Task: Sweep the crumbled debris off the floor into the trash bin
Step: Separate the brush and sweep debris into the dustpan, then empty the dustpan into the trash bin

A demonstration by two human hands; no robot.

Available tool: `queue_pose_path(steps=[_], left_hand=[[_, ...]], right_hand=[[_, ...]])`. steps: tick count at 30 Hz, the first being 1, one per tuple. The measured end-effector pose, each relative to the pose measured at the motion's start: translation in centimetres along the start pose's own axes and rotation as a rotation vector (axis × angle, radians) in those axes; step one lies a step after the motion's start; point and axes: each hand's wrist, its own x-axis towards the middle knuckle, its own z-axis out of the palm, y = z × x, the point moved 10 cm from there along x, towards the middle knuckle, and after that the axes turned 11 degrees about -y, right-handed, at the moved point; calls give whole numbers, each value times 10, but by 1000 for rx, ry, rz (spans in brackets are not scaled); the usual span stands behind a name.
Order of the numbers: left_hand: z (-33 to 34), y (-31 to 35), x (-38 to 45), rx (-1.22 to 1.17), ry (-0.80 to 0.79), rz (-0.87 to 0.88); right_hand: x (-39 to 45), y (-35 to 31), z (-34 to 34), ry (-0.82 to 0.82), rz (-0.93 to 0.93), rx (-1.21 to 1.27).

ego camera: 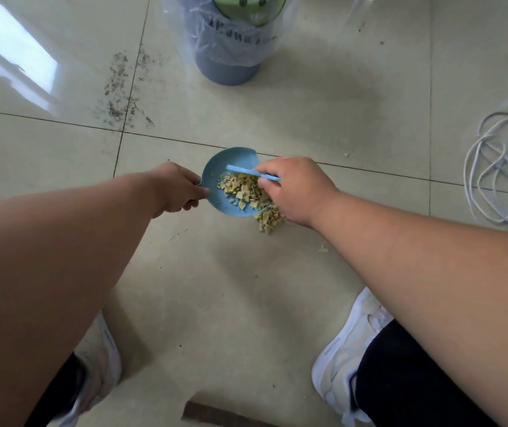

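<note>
A small light-blue dustpan lies on the tiled floor at the middle of the view, and my left hand grips its handle on the left side. Pale yellow crumbled debris fills part of the pan, and a smaller heap lies on the floor at the pan's near edge. My right hand holds a small blue brush over the debris; its bristles are hidden. The blue-grey trash bin, lined with a clear plastic bag, stands on the floor beyond the dustpan.
Dark fine dirt is scattered on the tiles to the far left. A coiled white cable lies at the right. Stray crumbs sit near my right arm. My white shoes stand at the bottom, with a dark strip between them.
</note>
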Motion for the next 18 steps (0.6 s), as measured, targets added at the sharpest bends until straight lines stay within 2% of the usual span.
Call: queue_pose_path(steps=[5,12,18], left_hand=[[-1,29,-36,-79,50,45],[-15,71,-98,-307,98,117],[-49,131,-172,-290,158,225]], right_hand=[[-14,-5,-59,80,72,137],[-33,-37,-149,125,59,71],[-59,-75,-234,318,64,143]])
